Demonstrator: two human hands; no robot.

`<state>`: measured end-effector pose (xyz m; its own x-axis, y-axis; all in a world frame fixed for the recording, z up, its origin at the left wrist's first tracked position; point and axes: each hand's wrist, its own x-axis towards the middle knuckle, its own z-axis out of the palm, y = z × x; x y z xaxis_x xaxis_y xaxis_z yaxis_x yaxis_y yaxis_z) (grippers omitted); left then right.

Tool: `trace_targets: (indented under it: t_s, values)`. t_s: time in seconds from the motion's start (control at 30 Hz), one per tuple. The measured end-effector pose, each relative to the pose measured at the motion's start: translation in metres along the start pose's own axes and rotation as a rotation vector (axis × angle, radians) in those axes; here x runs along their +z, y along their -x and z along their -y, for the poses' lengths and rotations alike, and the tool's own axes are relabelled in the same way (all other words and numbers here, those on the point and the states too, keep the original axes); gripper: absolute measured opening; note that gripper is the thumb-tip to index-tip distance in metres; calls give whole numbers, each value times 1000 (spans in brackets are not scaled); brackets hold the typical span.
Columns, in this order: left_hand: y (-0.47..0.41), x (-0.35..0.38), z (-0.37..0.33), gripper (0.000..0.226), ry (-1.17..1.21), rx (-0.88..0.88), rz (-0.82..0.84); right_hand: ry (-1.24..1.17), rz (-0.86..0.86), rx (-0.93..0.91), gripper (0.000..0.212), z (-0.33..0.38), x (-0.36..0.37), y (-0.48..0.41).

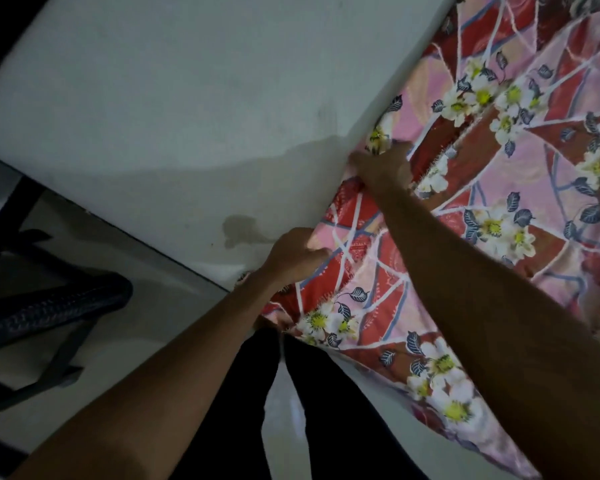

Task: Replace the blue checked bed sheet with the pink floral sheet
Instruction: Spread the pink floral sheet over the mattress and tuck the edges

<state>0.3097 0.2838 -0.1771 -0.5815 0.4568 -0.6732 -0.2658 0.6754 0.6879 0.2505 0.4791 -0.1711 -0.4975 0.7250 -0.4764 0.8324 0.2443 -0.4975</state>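
**Pink sheet laid on; left border being worked by both hands**

Location: the pink and red floral cotton-type bed sheet point(520, 181) covers the whole right side of the view, over what I take to be the bed. Its left border runs diagonally from far right to near centre along a plain white surface with a dark stain point(153, 98), probably a wall. The blue checked sheet is not in view.

Hands: both are on that border. The left hand point(293, 258), the nearer one, has its fingers curled and thumb laid across the cloth, holding a fold of the edge. The right hand point(381, 168) is farther along the same border and touching it. It is blurred, so I cannot tell whether its fingers pinch the fabric or only press it.

Handling assessment: the fabric looks thin, light and limp. It creases around the left hand and drapes off the near corner beside the person's black trousers point(326, 410). It should carry no load and hold no shape, and it will likely drag and bunch if pulled from one point. The hem is the sensible place to take hold, with hands apart and tension kept even.

Other items: a black woven chair point(49, 306) stands on the floor at near left, well apart from the sheet.
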Motion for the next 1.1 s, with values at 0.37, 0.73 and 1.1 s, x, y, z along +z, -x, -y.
trace_targets:
  t_s: [0.37,0.73,1.1]
  values:
    - [-17,-99,27,20,212,45,5,-222,-96,-78,45,67,50,-32]
    - [0,-365,141,30,-86,5,-251,-264,145,-389,43,276,237,38]
    - [-5,-485,199,22,-345,1,-686,-341,313,-438,31,382,328,64]
